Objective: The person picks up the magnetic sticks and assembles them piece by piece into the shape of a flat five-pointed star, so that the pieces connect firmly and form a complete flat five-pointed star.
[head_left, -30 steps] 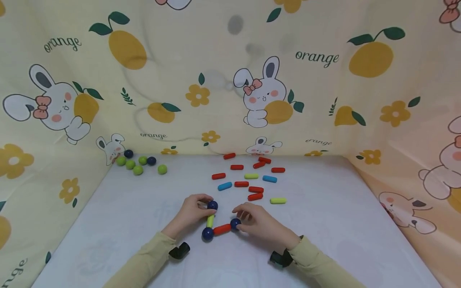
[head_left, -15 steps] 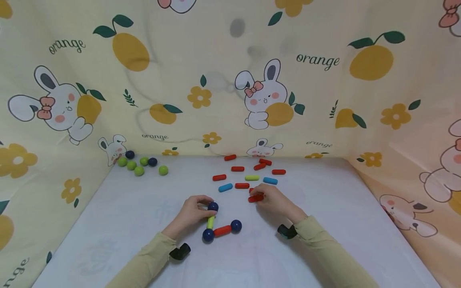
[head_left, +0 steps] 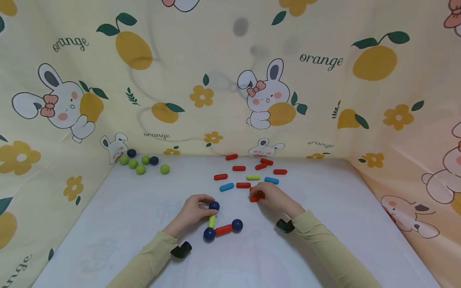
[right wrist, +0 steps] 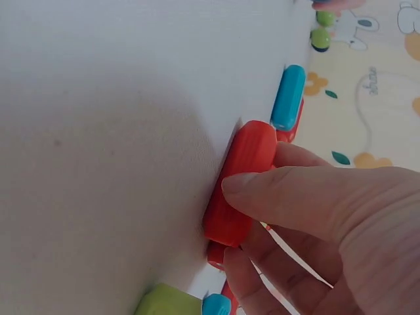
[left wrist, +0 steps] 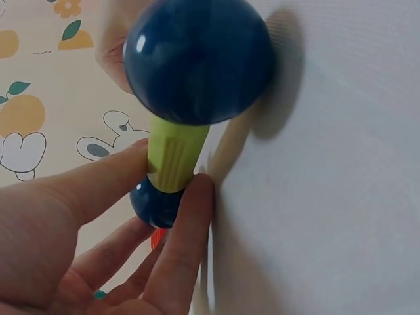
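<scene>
My left hand (head_left: 194,212) pinches the far navy ball (head_left: 214,206) of a V-shaped piece at the joint with its yellow-green rod (left wrist: 176,154). That rod runs down to a corner navy ball (head_left: 209,234), which looms large in the left wrist view. From the corner a red rod (head_left: 223,230) leads right to a third navy ball (head_left: 237,225), untouched by either hand. Farther back, my right hand (head_left: 275,198) grips a loose red rod (right wrist: 243,187), thumb across its near side and fingers behind it. Another red rod lies partly hidden behind those fingers.
Loose rods lie past the right hand: several red ones (head_left: 239,168), blue ones (head_left: 227,187) and a yellow-green one (head_left: 253,177). Green balls (head_left: 140,169) and two navy balls (head_left: 154,160) cluster at the back left. A printed cloth (head_left: 223,116) rises behind the white table (head_left: 126,224).
My right hand has let go of the right-hand navy ball, moved away from me to the loose rods and taken hold of a red one. The left hand keeps its hold.
</scene>
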`<state>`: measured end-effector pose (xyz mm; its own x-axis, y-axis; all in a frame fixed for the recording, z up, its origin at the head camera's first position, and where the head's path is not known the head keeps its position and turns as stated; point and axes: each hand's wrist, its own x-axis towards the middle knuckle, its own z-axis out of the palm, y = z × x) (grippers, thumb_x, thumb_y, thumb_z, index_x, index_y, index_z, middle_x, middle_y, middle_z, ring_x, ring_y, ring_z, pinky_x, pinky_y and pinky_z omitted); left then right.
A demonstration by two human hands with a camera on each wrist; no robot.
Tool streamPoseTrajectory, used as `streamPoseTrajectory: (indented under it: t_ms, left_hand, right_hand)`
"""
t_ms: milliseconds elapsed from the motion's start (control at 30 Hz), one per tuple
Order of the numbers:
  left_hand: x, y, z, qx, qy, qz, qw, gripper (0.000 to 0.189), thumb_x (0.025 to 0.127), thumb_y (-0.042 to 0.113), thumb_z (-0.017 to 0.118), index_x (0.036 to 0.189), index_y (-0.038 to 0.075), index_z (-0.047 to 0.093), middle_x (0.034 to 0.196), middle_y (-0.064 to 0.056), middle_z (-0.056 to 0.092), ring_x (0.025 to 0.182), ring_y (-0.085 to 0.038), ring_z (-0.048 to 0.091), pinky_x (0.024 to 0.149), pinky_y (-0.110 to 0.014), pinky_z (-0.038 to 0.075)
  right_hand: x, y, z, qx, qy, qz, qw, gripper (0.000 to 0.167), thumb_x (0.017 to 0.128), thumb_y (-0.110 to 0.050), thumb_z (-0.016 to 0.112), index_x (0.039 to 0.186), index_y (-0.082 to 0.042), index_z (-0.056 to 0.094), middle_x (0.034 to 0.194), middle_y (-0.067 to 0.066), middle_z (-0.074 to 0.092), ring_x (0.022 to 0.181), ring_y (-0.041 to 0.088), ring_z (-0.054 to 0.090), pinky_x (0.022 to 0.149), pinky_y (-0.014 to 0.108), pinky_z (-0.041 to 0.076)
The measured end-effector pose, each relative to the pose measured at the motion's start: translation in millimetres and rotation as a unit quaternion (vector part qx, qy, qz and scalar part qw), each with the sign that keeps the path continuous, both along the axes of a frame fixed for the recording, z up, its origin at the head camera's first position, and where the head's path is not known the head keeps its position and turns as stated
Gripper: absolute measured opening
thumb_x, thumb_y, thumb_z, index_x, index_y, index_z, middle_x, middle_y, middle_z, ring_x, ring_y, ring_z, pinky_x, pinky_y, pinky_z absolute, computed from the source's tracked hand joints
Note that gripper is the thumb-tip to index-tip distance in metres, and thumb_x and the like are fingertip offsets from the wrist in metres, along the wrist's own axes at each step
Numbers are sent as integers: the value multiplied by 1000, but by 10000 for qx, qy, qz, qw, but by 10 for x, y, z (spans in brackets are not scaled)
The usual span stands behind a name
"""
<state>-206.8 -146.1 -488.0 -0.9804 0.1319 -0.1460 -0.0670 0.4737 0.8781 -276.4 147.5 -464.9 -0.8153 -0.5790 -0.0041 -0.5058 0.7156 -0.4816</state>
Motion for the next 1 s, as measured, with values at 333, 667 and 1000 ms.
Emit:
streamPoseTrajectory:
  t_ms: [333,667,1000]
  left_hand:
    - [-4,-20,-18,119,-13,-9,9999,42,77,23,81,114,11,66,106,-7,63,78,-15,62,71,-29,55]
    - [-4,-24,10,85,-32,-17,10000,43,78,25,81,115,10,66,106,-6,64,76,-15,63,72,-29,54]
    - [19,-41,7,282,-19,-89,9996,41,78,20,80,114,6,65,105,-8,64,72,-14,65,69,-29,55]
  right_hand:
    - [-33,-130,52,95,107,515,9986,29,83,-2,73,108,-18,70,100,-10,63,96,12,56,87,30,50]
    - [-135,-596,111,-172,57,1294,9914,26,86,-3,70,107,-18,69,100,-11,63,94,8,55,89,25,47]
    - [-114,-914,87,-153,-9,1769,9841,27,87,2,67,107,-16,70,101,-10,63,97,10,55,91,23,46]
